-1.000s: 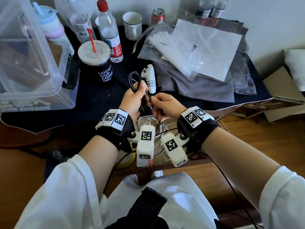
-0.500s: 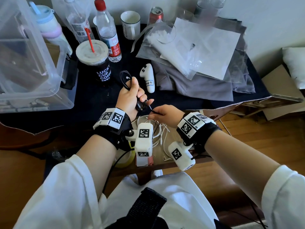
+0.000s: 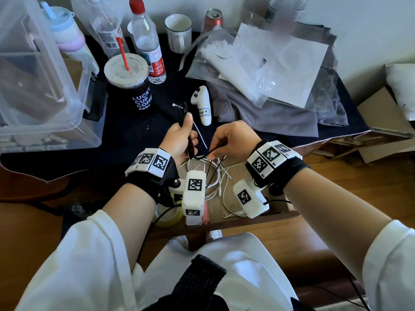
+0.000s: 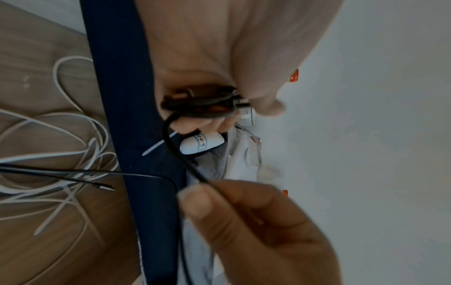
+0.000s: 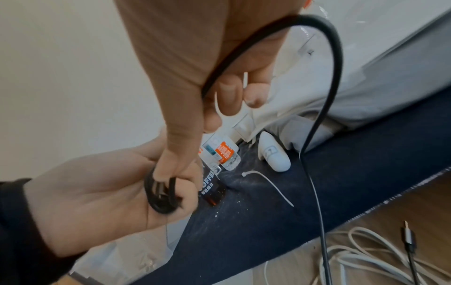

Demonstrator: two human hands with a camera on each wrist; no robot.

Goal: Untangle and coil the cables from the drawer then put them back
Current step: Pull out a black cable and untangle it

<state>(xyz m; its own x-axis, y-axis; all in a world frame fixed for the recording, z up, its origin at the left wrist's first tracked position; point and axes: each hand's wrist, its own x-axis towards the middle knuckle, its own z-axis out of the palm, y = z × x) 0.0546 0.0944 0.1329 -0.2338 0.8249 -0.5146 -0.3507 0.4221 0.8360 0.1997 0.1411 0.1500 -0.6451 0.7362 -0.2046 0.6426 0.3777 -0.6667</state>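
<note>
Thin black rubber cable point(image 3: 188, 131): half-coiled above the open wooden drawer point(image 3: 233, 218) | left hand point(image 3: 179, 140) clamps the loops | right hand point(image 3: 233, 140) pinches the tail | advice: feed even loops, keeping tension light.

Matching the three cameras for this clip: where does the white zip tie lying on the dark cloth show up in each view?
Head: the white zip tie lies centre, between the left hand and right hand.
Left wrist: only its tail shows, centre-left, below the left hand's fingers.
Right wrist: it lies centre-right on the dark cloth.
Shared landmark: the white controller, just beyond the tie in all views.
</note>
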